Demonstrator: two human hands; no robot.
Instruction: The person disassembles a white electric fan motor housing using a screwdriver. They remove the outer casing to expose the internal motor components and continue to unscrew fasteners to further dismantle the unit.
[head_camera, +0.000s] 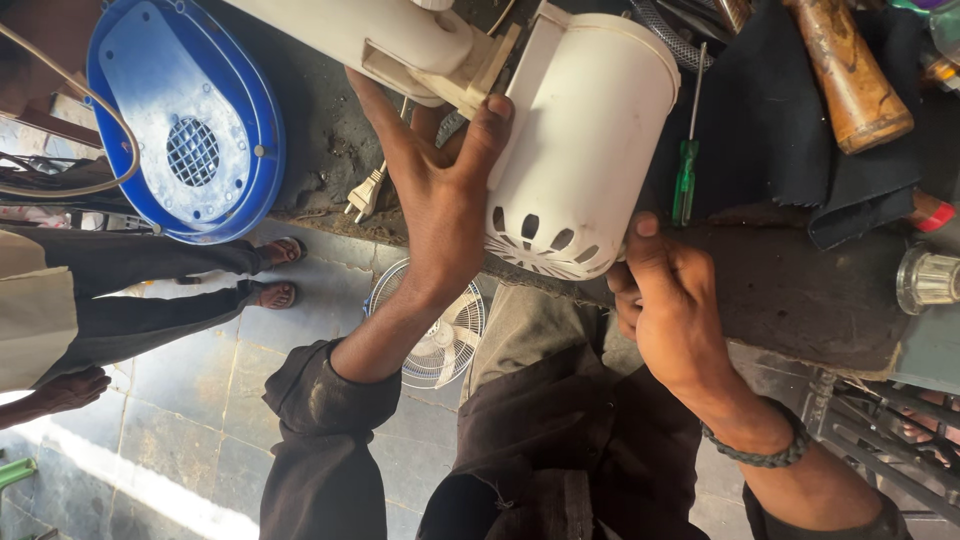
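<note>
I hold the white fan housing on the bench.
My left hand wraps its side, fingers spread; my right hand pinches its slotted rim.

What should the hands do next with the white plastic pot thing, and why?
Probably turn the white housing a little so its slotted end faces up. The left hand grips its side and the right hand props the slotted rim at the bench edge, so the slots are half hidden.

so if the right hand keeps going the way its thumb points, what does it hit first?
The right hand already touches the white vented housing. Past the thumb, the first thing looks like the green-handled screwdriver on the dark workbench, though depth is unclear.
</note>
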